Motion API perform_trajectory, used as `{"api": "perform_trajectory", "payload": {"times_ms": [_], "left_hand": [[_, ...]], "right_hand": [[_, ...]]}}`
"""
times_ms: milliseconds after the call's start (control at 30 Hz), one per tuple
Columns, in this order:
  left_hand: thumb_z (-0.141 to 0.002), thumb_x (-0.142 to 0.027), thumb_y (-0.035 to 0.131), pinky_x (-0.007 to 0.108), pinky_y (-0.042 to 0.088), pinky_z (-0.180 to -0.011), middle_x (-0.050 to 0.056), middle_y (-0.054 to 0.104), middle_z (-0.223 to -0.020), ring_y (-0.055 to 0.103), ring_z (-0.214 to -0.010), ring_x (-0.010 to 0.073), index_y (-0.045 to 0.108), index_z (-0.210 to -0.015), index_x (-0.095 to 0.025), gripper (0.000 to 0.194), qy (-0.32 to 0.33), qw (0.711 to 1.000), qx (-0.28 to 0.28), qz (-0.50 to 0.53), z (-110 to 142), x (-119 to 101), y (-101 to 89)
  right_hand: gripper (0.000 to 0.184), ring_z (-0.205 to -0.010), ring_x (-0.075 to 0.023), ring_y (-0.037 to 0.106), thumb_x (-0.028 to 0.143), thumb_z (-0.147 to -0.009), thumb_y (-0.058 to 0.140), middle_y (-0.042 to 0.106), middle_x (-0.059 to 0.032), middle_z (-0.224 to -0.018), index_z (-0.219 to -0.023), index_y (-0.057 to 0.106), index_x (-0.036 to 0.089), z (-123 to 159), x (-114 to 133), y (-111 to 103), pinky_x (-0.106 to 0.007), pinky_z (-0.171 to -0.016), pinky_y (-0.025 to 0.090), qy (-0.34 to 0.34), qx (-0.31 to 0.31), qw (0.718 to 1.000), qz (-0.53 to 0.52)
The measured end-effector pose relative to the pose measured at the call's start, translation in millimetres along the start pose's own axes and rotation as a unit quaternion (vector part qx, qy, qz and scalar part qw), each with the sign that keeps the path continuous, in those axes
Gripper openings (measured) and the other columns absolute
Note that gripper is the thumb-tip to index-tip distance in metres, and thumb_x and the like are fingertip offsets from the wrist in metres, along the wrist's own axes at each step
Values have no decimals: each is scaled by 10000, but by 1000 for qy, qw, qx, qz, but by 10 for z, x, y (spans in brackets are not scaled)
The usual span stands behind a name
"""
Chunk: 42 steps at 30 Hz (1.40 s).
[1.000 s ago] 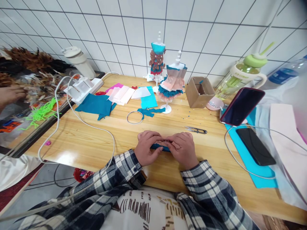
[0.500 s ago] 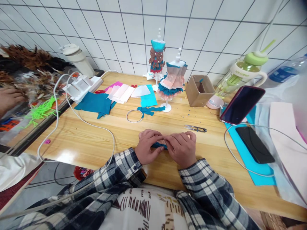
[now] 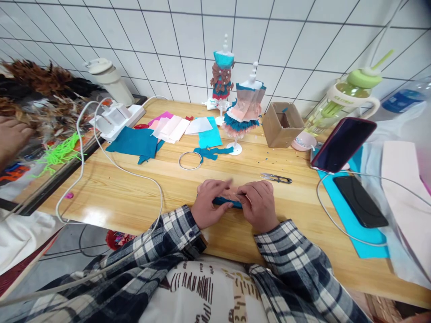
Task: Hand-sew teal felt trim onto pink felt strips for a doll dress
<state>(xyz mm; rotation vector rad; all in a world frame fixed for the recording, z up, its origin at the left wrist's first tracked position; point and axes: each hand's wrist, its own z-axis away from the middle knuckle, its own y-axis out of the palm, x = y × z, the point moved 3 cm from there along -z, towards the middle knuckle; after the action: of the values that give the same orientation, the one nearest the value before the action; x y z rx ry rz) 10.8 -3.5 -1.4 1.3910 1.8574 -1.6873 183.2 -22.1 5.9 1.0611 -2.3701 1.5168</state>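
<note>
Just in front of me on the table lies a folded strip (image 3: pixel 227 202), pink on top with a teal edge, of thin paper or cloth. My left hand (image 3: pixel 209 202) rests over its left end, thumb stretched along the teal edge and index finger lifted and blurred. The fingertips of my right hand (image 3: pixel 260 204) are pinched on the strip's right part. Its two ends are hidden under my hands. Beyond the right hand lie thread snips (image 3: pixel 276 178). A metal ring (image 3: pixel 190 160) and teal scraps (image 3: pixel 210 153) lie farther off.
Two small dress forms (image 3: pixel 222 72) in ruffled outfits stand by the tiled wall, beside a cardboard box (image 3: pixel 282 125). Coloured sheets (image 3: pixel 131 142) and a power strip (image 3: pixel 117 121) are at left. Phones (image 3: pixel 360 202) and a bottle (image 3: pixel 350 98) stand right. Another person's hand (image 3: pixel 13 139) shows at far left.
My fingertips, which met over the strip, have moved apart. The left index finger has lifted, and more of the pink and teal strip shows between my hands. The view has shifted slightly.
</note>
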Motion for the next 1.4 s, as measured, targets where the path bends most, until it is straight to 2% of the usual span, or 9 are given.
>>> {"api": "perform_trajectory", "payload": {"times_ms": [100,233,367,467,600,933,1100,1233,1400], "left_hand": [[-805,-459,664,420,372,-944,73,640,-1096,538,-1041,249,591,-1253,-240,504,-25,999,-13,-21,-18,44,-61],[-785,-468,688,456,314,-924,51,675,-1025,526,-1016,264,730,-939,-272,252,44,988,55,-135,-15,47,-45],[-808,-400,669,441,332,-867,50,685,-999,518,-982,258,731,-1025,-287,253,83,975,114,-170,-13,22,37],[-815,-362,660,441,335,-854,54,690,-976,522,-971,255,746,-931,-270,170,67,973,137,-173,-30,11,79],[-841,-274,612,426,346,-858,42,697,-948,532,-959,236,730,-872,-249,124,60,978,127,-157,-54,8,92],[-828,-124,530,372,370,-795,14,708,-840,549,-865,206,680,-802,-222,181,83,979,131,-132,-51,70,111],[-801,-294,657,399,359,-842,38,695,-956,567,-940,235,631,-967,-208,189,44,984,101,-141,-38,52,88],[-769,-441,693,423,358,-828,67,669,-956,556,-936,261,628,-956,-196,316,12,981,90,-171,-27,60,58],[-816,-396,645,414,375,-824,57,654,-872,537,-911,248,681,-861,-206,198,19,978,101,-182,-22,116,54]], "right_hand": [[162,-846,-204,570,270,-934,496,666,-37,-839,-842,623,233,-2,-72,-6,-389,-884,343,29,-5,999,-18],[174,-833,-200,565,302,-937,519,669,-35,-838,-853,652,228,-29,-211,39,-356,-806,395,59,39,994,-85],[99,-822,-197,564,255,-896,582,675,-25,-836,-854,667,227,-50,-301,106,-351,-785,399,65,107,987,-106],[68,-792,-186,562,217,-876,591,665,-20,-815,-848,652,220,-51,-305,131,-331,-744,408,79,138,980,-120],[59,-706,-163,544,191,-857,587,635,-2,-748,-856,641,215,-39,-302,145,-292,-659,408,116,161,971,-130],[35,-763,-172,539,179,-818,666,629,-14,-764,-826,686,206,-56,-299,191,-307,-716,401,90,182,972,-115],[53,-729,-164,542,164,-829,620,630,1,-756,-829,634,215,-65,-280,162,-290,-673,382,110,184,970,-115],[62,-734,-190,547,170,-902,507,641,-30,-782,-905,563,195,-43,-175,144,-324,-683,345,114,159,981,-14],[125,-751,-220,508,178,-943,450,623,-64,-748,-908,569,182,-8,44,175,-370,-715,275,18,112,979,170]]}}
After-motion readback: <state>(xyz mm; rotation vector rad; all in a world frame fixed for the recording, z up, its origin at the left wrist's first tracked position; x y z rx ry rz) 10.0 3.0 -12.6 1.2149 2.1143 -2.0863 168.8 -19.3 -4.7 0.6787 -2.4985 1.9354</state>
